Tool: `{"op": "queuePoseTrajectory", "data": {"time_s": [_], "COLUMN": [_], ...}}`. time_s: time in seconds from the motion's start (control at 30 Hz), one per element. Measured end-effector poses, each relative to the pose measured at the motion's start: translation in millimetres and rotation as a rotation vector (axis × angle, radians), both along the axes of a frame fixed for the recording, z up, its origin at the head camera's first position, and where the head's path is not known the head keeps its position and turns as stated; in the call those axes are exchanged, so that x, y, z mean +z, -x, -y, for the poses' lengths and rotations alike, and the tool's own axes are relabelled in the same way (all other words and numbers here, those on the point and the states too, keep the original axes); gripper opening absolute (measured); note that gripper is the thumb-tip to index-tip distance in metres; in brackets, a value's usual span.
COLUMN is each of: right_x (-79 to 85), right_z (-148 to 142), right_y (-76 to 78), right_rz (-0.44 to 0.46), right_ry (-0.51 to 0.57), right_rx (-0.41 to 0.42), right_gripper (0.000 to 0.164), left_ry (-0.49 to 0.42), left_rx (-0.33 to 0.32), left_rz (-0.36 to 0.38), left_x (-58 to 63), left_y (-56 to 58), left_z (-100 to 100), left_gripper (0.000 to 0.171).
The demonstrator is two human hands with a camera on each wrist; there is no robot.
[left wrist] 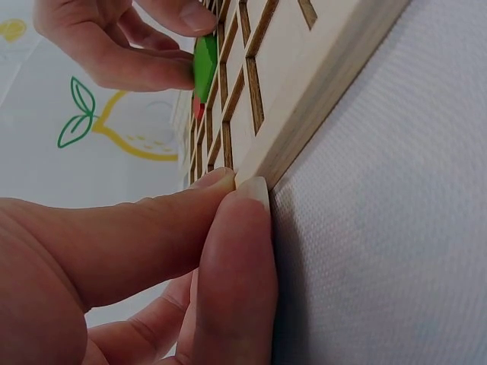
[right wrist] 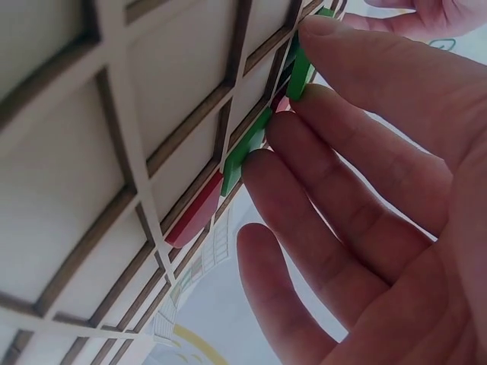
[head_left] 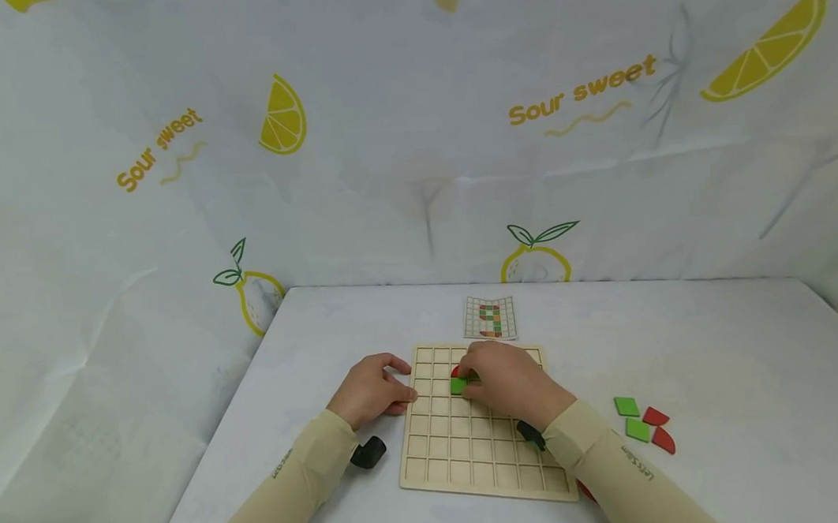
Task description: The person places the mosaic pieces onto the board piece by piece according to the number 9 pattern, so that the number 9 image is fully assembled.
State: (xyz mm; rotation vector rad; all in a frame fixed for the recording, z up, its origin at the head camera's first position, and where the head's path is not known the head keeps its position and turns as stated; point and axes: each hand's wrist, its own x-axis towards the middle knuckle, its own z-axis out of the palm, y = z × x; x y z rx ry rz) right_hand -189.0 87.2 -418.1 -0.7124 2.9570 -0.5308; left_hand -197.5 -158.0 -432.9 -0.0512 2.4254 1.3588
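Note:
A light wooden grid board (head_left: 450,449) lies on the table between my hands. My left hand (head_left: 372,392) is at its left side, thumb and a fingertip pinching the edge in the left wrist view. Over the upper part of the board, my right hand (head_left: 510,379) pinches a green square tile (right wrist: 300,72) between thumb and index finger, one side of it down at the grid. Beside it in the grid are another green tile (right wrist: 245,148) and a red rounded tile (right wrist: 196,213). The right hand hides part of these pieces in the head view.
A small card (head_left: 490,318) with a printed coloured grid pattern lies beyond the board. To the right are loose green squares (head_left: 626,406) and red quarter-round tiles (head_left: 663,440). Another red piece (head_left: 586,491) shows partly beneath the right sleeve. A lemon-printed cloth (head_left: 412,135) hangs behind.

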Motion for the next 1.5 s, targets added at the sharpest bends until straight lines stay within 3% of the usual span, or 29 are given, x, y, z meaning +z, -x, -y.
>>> {"op": "queuePoseTrajectory", "data": {"time_s": [0.53,0.73,1.13,1.5], "right_x": [3.0,7.1,14.7,7.0], "right_z": [-10.6,-27.9,-108.3,-189.4], "right_y": [-2.3,-2.2,-16.0,-49.0], "right_rz": [0.002,0.033,0.125,0.174], "right_ry": [0.020,0.029,0.065,0.011], "right_rx": [-0.011,-0.062,-0.198,-0.301], "right_gripper": [0.012,0.015,0.017,0.023], "left_ry": [-0.002,0.003,0.038,0.046], "left_rx": [-0.016,-0.015,0.008,0.015], "left_rz": [-0.006,0.006,0.002,0.001], "left_x": [-1.0,-1.0,1.2,-1.6], "left_y": [0.9,-1.2,-3.9,-3.8], "left_z": [-6.9,-8.7,-1.7,-1.7], "left_gripper": [0.040,0.040,0.043,0.043]}}
